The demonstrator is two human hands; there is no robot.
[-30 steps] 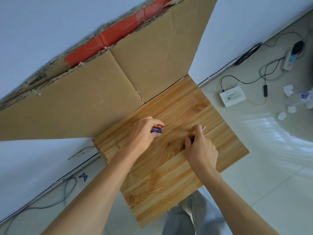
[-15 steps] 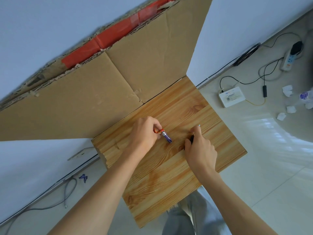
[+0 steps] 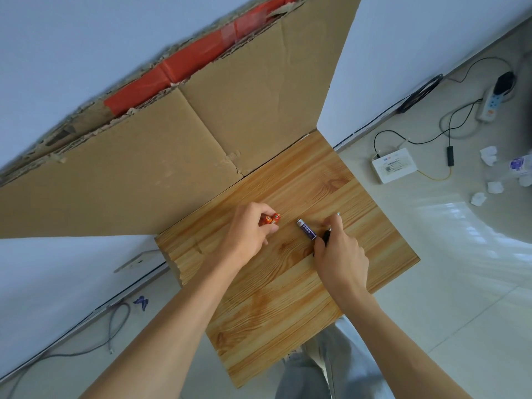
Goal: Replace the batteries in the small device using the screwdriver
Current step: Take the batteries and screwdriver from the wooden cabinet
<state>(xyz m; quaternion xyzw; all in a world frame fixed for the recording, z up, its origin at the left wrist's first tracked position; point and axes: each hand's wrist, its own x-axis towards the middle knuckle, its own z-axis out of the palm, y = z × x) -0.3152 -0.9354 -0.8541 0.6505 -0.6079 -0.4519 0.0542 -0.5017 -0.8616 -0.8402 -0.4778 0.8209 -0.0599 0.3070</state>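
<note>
Left hand [image 3: 247,234] pinches two orange batteries [image 3: 270,219], fingers curled round them, near the middle of the counter [image 3: 273,306]. Right hand [image 3: 339,251] is closed round the screwdriver [image 3: 326,237]: black handle in the grip, tip poking out past the fingers. Purple battery [image 3: 306,229] lies flat on the counter between the hands, just beside the right thumb. Cardboard box [image 3: 172,156] stands along the counter's far edge.

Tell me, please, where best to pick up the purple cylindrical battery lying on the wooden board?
I would pinch the purple cylindrical battery across its middle, from above: it lies flat and diagonal on the wooden board, its long sides clear, though its lower end nears the right hand.
</note>
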